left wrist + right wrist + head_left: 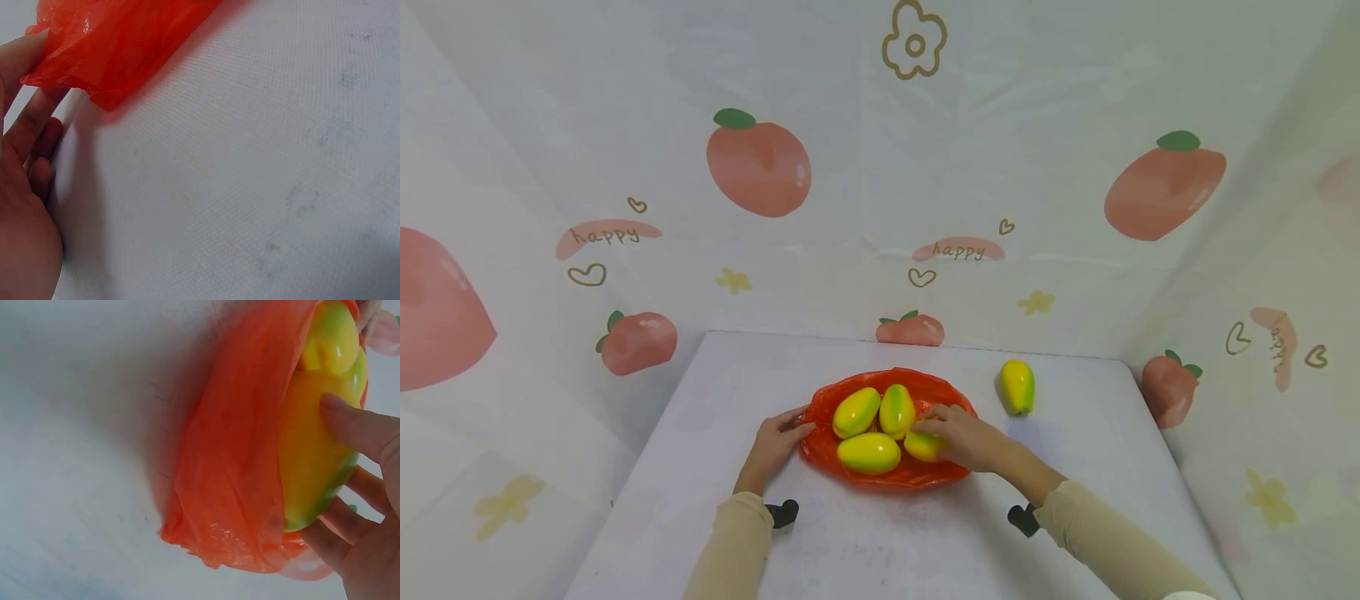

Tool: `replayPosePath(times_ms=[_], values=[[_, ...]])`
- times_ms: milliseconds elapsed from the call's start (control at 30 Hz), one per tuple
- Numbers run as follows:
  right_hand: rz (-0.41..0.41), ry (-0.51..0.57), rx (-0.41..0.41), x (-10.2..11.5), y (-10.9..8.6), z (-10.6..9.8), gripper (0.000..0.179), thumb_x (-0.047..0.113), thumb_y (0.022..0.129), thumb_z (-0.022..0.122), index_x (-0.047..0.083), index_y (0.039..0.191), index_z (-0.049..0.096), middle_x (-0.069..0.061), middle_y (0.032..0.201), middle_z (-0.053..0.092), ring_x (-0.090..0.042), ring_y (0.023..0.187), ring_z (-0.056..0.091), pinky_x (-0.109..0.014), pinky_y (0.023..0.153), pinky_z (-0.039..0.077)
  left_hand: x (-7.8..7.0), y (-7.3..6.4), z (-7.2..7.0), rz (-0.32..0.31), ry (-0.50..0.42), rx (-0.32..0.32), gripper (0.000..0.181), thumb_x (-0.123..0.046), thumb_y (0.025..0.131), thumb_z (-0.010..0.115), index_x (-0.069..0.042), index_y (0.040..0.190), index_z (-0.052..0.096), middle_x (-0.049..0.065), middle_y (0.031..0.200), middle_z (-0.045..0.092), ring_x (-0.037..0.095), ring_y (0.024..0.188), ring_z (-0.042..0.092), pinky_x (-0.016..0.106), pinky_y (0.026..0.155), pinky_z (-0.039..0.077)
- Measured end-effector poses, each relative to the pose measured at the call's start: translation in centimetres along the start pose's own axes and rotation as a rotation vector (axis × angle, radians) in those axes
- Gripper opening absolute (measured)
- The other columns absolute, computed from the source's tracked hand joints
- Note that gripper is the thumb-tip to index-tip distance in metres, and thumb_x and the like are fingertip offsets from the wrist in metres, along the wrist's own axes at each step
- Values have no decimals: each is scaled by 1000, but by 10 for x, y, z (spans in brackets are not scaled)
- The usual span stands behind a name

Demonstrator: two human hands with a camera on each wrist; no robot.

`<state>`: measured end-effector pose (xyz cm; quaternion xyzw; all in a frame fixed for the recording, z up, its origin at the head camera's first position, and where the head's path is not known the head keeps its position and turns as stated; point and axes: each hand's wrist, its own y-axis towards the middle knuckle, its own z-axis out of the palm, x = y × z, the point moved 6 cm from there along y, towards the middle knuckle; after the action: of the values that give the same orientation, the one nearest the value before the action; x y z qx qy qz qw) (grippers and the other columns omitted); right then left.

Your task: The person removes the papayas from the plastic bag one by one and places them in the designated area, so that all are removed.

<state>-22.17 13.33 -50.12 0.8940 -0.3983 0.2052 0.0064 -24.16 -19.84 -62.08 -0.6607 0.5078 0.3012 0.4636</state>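
my left hand point(777, 440) pinches the bag point(936, 387), seemingly steadying it, while my right hand point(967, 438), half-spread, grips one fruit point(315, 447).

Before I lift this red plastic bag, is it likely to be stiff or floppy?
Probably floppy: the red plastic bag looks thin and creased. It would likely sag if raised only by the edge at the left hand. The yellow-green fruits inside look smooth and rounded, so they might roll or slide together.

1 yellow fruit point(922, 447) partly hidden, 2 sleeves point(733, 542) cut off
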Motion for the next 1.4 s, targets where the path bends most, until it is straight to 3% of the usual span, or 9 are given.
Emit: replayPosePath(times_ms=[400,667,1167,1400], values=[[17,9,-36,0,1,-12,57,15,91,76,27,144,59,-4,142,56,-23,130,54,-40,104,57,0,0,0,4,-3,11,55,-44,94,71,-24,144,60,8,145,62,30,137,54,51,114,48],[-3,7,-119,2,-1,-28,57,16,90,77,26,143,59,-6,140,58,-25,127,55,-41,103,58,1,0,0,10,-5,11,56,-45,93,72,-23,144,60,9,144,63,30,136,55,50,114,48],[127,-4,-315,-12,-5,-59,64,15,89,79,34,145,56,-6,147,55,-31,134,53,-46,99,59,1,1,0,12,5,9,57,-45,93,72,-22,144,60,10,143,63,30,136,54,51,115,47],[170,6,-376,-19,-8,-69,62,24,91,78,33,147,54,-8,145,55,-32,133,54,-48,100,59,4,3,0,8,8,11,59,-47,92,72,-23,144,60,10,144,62,31,137,53,52,115,47]])
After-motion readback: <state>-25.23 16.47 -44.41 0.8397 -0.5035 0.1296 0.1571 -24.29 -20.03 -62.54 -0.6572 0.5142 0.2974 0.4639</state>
